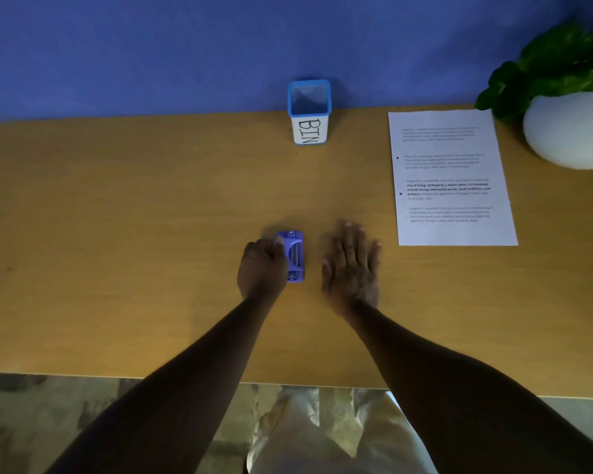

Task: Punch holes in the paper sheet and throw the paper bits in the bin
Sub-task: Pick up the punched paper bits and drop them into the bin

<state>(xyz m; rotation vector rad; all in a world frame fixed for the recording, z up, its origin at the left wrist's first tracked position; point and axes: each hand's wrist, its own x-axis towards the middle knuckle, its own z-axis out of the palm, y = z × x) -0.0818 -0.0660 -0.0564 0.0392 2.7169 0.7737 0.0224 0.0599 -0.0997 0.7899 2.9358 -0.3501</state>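
A small purple hole punch (294, 256) lies on the wooden table (151, 217) in the middle, turned so its underside shows. My left hand (262, 268) is curled around its left side, gripping it. My right hand (351, 265) lies flat on the table just right of the punch, fingers spread, holding nothing. The printed paper sheet (451, 176) lies flat at the right; two dark dots show near its left edge. A small blue-rimmed white container labelled BIN (309, 112) stands upright at the far edge, straight beyond the punch.
A white round pot (569, 131) with a green plant (555, 66) stands at the far right corner, next to the sheet. A blue wall rises behind the table. The table's near edge runs across below my forearms.
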